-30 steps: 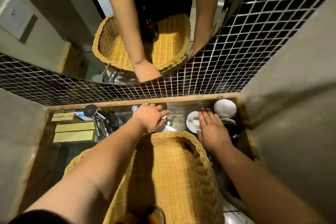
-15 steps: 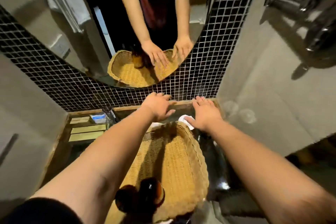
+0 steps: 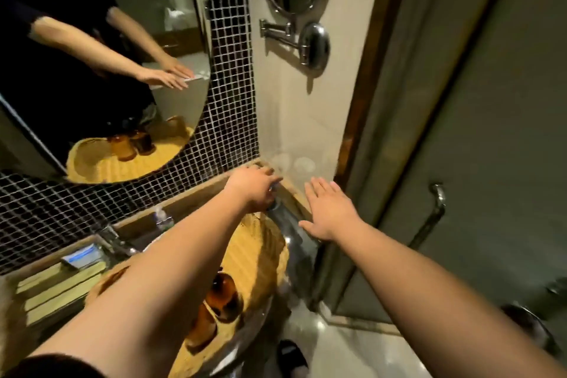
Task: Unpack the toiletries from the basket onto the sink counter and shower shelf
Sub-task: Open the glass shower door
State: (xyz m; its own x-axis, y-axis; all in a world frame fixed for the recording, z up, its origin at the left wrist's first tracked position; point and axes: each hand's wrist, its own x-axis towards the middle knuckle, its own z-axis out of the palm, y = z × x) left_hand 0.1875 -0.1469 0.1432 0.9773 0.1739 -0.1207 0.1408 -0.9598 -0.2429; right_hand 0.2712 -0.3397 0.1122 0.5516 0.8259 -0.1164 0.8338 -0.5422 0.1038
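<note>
Wicker basket [image 3: 251,258] sits on the sink counter [image 3: 196,202], under my left forearm. Two amber bottles [image 3: 222,293] stand inside it at the near end, close together, untouched. No other toiletries visible in the basket from this view.

My left hand [image 3: 253,190] is at the far right corner of the counter, palm down, fingers curled over something small I can't make out. Whether it grips or just rests there, I cannot tell. My right hand [image 3: 329,212] is spread flat and open, holding nothing, hovering just beside the counter's right edge near the wall. Blur is heavy, so contact with the edge is unclear.

Other bits: faucet [image 3: 115,241] at the left, a small clear bottle [image 3: 161,219] behind it by the tile wall, flat packets [image 3: 61,288] stacked at the far left. Mirror [image 3: 101,70] reflects both hands and the basket. Glass shower door [image 3: 460,163] with handle [image 3: 432,215] is on the right, shut as far as I can see.

Step, my judgement: finishing a placement at the counter corner; bottles not yet unpacked. Next move calls for pulling a hand back to the basket, closing around one amber bottle, lifting it upright. If it goes to the shower shelf, the door needs opening first; free right hand is nearest the handle. Shelf not in view.
</note>
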